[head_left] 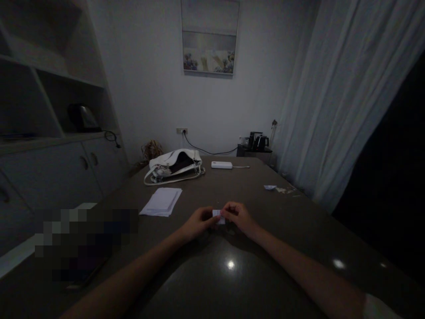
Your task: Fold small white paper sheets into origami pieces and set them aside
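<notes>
Paper point(222, 220), long axis unclear: my L hand point(198, 223) pinches it at 9 o'clock. R hand point(242, 218) grips it approx. 2 o'clock.

No text can be read here.
On the small folded paper point(216, 213) and the white power bank point(222, 165), any letters or numbers are too small.

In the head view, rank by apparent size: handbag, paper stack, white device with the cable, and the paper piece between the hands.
1. Handbag
2. Paper stack
Unranked, both smaller: white device and paper piece; they look alike, and the paper is partly hidden.
</notes>
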{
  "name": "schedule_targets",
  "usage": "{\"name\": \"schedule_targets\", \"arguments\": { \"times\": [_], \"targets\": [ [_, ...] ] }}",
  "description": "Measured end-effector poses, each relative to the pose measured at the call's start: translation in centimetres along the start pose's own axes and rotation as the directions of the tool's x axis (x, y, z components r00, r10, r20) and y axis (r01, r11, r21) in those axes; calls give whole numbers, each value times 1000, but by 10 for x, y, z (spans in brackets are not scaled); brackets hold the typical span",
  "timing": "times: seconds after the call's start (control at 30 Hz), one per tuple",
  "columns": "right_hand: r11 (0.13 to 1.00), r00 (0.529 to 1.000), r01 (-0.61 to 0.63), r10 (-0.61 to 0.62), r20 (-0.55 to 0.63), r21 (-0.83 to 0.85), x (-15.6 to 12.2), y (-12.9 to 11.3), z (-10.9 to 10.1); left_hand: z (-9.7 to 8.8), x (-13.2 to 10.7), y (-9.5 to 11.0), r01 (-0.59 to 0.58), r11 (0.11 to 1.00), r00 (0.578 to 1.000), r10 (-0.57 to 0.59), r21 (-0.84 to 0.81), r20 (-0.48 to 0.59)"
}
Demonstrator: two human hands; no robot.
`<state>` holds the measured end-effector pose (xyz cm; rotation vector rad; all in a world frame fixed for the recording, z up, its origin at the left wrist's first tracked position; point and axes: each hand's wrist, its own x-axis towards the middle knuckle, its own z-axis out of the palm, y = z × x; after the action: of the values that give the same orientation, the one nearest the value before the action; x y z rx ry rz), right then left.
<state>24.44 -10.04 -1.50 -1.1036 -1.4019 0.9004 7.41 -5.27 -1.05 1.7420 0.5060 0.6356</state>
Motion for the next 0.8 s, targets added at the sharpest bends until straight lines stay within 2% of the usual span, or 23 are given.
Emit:
{"name": "schedule_targets", "arguments": {
  "times": [0.13, 0.3, 0.4, 0.67, 0.8],
  "targets": [
    [1000, 999, -3, 3, 45, -19, -2, 2, 2, 0, -1, 2, -52, 995, 996, 57, 81, -66],
    [1000, 992, -1, 4, 128, -24, -2, 5, 4, -2, -1, 5, -77, 997, 985, 78, 11, -153],
    [999, 991, 14, -8, 130, -45, -2, 5, 4, -3, 0, 4, -87, 996, 975, 83, -14, -205],
    [991, 995, 47, -36, 92, -126, -3, 4, 3, -3, 1, 4, -53, 998, 973, 47, -21, -226],
    [999, 997, 8, -4, 79, -52, -4, 2, 4, -2, -1, 5, -80, 997, 977, 81, 12, -198]
  ]
}}
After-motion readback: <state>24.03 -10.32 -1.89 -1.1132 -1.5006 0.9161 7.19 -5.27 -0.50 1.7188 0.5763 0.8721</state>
